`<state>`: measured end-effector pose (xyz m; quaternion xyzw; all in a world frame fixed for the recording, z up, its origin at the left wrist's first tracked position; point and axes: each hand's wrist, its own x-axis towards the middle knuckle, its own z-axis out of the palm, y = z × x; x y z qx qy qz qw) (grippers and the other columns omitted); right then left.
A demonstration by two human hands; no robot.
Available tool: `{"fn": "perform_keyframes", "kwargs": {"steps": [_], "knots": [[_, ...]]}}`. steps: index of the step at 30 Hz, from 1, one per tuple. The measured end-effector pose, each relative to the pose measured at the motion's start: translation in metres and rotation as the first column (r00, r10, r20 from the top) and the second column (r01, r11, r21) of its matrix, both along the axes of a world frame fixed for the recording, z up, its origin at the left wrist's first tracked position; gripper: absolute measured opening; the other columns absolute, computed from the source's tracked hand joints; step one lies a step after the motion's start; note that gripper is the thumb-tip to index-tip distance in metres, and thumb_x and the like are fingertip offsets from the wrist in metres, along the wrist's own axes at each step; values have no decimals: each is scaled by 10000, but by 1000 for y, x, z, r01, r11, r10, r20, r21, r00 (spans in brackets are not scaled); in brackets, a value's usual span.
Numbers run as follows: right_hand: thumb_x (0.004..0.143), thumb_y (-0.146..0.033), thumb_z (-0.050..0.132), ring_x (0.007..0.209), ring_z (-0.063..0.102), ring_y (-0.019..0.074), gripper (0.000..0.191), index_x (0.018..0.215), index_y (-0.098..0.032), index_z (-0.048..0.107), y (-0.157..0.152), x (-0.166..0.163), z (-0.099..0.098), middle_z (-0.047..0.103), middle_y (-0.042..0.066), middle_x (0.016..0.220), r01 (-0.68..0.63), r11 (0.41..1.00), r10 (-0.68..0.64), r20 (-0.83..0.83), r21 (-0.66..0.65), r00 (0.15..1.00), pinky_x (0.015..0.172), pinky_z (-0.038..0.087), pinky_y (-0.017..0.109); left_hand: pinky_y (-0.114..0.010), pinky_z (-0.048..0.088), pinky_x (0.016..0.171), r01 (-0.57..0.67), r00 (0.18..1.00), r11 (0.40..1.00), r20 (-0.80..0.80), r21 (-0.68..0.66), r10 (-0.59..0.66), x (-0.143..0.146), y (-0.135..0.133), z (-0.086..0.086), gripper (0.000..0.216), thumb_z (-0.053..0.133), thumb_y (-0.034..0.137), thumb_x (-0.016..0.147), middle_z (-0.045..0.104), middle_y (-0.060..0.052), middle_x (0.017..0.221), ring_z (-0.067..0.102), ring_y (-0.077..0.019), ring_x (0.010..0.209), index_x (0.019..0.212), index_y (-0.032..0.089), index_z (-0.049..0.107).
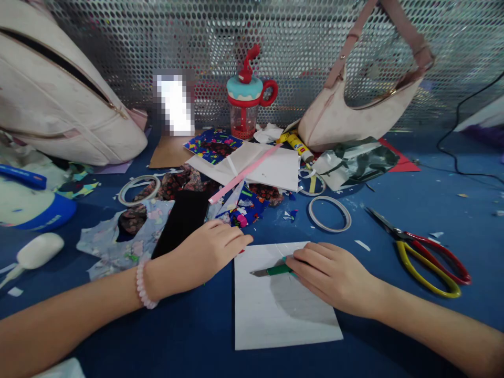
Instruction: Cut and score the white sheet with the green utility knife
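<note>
My right hand (331, 275) is closed around a craft knife (275, 270) with a green handle. Its blade points left, just over a white sheet of paper or card (283, 320) that lies flat in front of me. Beside the sheet's upper left corner, my left hand (208, 249) has its fingers curled together. A small red bit shows at its fingertips, too little to name. A pink bead bracelet (144, 286) is round the left wrist. Partly hidden behind that hand lies a black phone-like slab (181, 215).
Scissors (413, 247) with red and yellow handles lie at right. Tape rolls (329, 214), fabric scraps (129, 231), white card (275, 165) and a glue stick (301, 147) are farther back. A cup (244, 105) and two bags (71, 105) stand by the perforated metal panel (295, 47).
</note>
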<state>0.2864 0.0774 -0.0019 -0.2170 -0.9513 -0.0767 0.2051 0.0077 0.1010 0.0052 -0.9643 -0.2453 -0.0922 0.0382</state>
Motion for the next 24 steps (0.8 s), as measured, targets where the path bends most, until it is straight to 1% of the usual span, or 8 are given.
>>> {"fn": "perform_keyframes", "kwargs": {"steps": [3,5,10,17,24], "knots": [[931,-120,430,683,589,139,217,928,-127,647,0,0,1,661,69,808,6,1000,-6,-1,4,1000,621,474,272,-343,457,768,63,998,998,-30,3,-63,-1,0,5,199,417,103,953,656,-85,963,600,-191,830,1023,125,602],[934,-120,424,683,587,140,224,928,-128,647,0,0,1,663,70,808,5,1000,-5,-4,2,1000,621,474,271,-343,459,750,80,996,997,-46,14,-80,-2,-1,8,181,440,84,934,669,-81,937,601,-192,794,985,123,610],[925,-111,440,689,588,149,204,944,-116,643,-1,0,1,665,73,818,-2,1000,2,-6,-9,1000,614,478,278,-330,461,691,91,995,996,-45,17,-90,-4,-1,10,182,435,79,925,681,-82,932,602,-192,765,956,119,610],[925,-107,442,696,589,147,204,943,-121,644,0,0,0,667,69,825,2,1000,-2,-2,-10,1000,631,481,279,-312,467,694,68,997,998,-37,11,-68,-4,1,9,205,411,99,944,686,-73,927,606,-183,775,920,131,612],[929,-112,439,697,588,150,203,956,-116,640,-1,2,-1,668,72,831,-9,1000,9,-12,-14,1000,608,465,278,-303,471,692,93,995,996,-26,1,-93,-5,3,10,189,418,89,939,686,-74,920,614,-182,767,907,135,598]]}}
